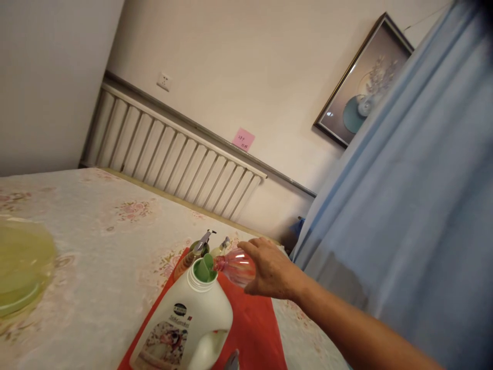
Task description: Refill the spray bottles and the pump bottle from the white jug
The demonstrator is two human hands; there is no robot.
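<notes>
Lower centre, a white detergent jug [188,324] stands on red cloth [254,329]; the right hand [271,270] wraps its fingers round what looks like a pink bottle [236,266], tilted at the jug's mouth.

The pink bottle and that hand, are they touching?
Touching. The head view shows the right hand wrapped around the pink bottle, fingers over its top, its neck tipped toward the white jug.

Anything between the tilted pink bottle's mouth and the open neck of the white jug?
Nothing visible. The right hand holds the pink bottle tilted, its mouth right at the green spout insert in the white jug. The two pump bottles stand behind the jug, not between them.
</notes>
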